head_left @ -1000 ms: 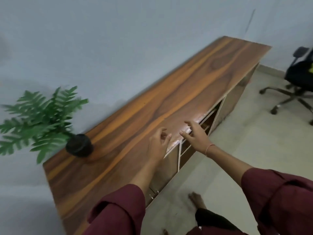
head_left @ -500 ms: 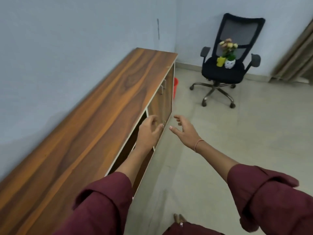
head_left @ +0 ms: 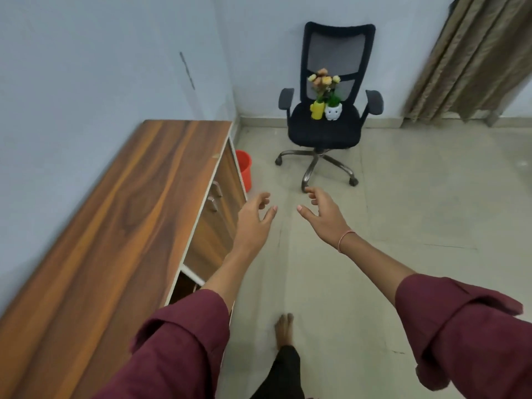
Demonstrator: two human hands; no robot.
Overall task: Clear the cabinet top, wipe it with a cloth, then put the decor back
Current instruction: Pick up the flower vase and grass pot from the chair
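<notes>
The long wooden cabinet top [head_left: 121,214] runs along the left wall, and nothing stands on the part in view. A yellow vase with flowers [head_left: 317,109] and a small white pot with a green plant [head_left: 333,110] sit on the seat of a black office chair [head_left: 325,131] at the far wall. My left hand [head_left: 254,218] and my right hand [head_left: 324,213] are held out over the floor, right of the cabinet's front, both open and holding nothing. No cloth is in view.
A red bucket [head_left: 244,168] stands on the floor by the cabinet's far end. Beige curtains [head_left: 475,56] hang at the upper right. Tiled floor lies between me and the chair. My bare foot [head_left: 283,329] is on the floor below my hands.
My view has swung right, away from the fern pot at the cabinet's left end, toward the chair. Both hands have come off the cabinet's front edge and now hover over the floor.
</notes>
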